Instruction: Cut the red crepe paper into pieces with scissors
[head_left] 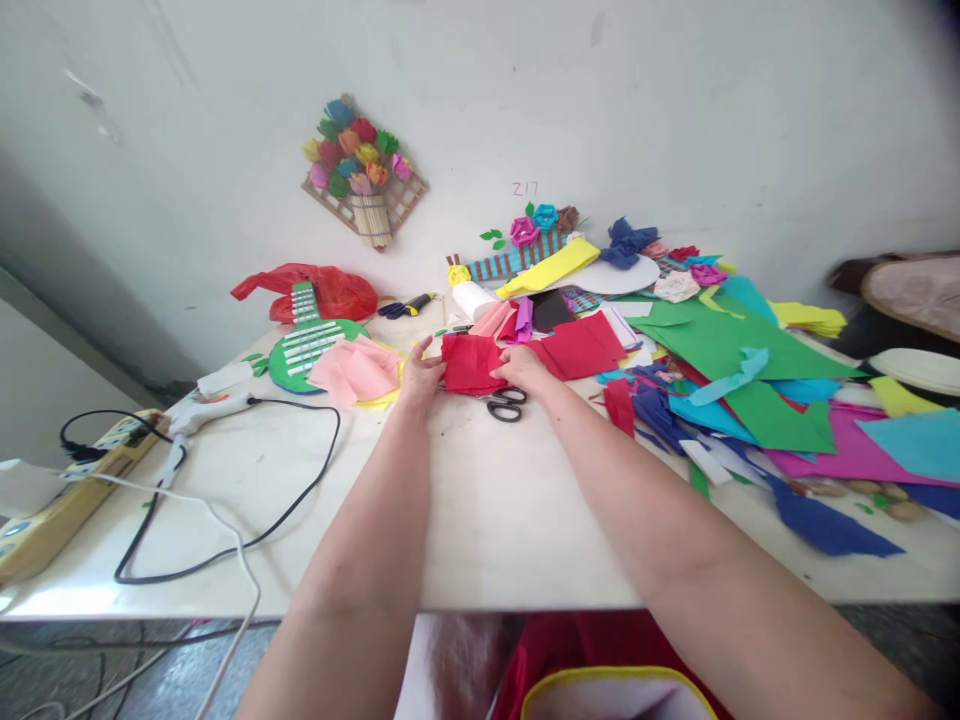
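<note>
Bare hands, bare forearms; red cloth at lap, curved yellow trim.

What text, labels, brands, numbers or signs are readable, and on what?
"Z17": red handwriting on the wall; the first character could be a 2.
Power strip: any markings too small to read.
Red paper between left hand and right hand: none legible.

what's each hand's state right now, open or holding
Left hand: holding the left edge of the red paper.
Right hand: holding the red paper's right edge.
</note>
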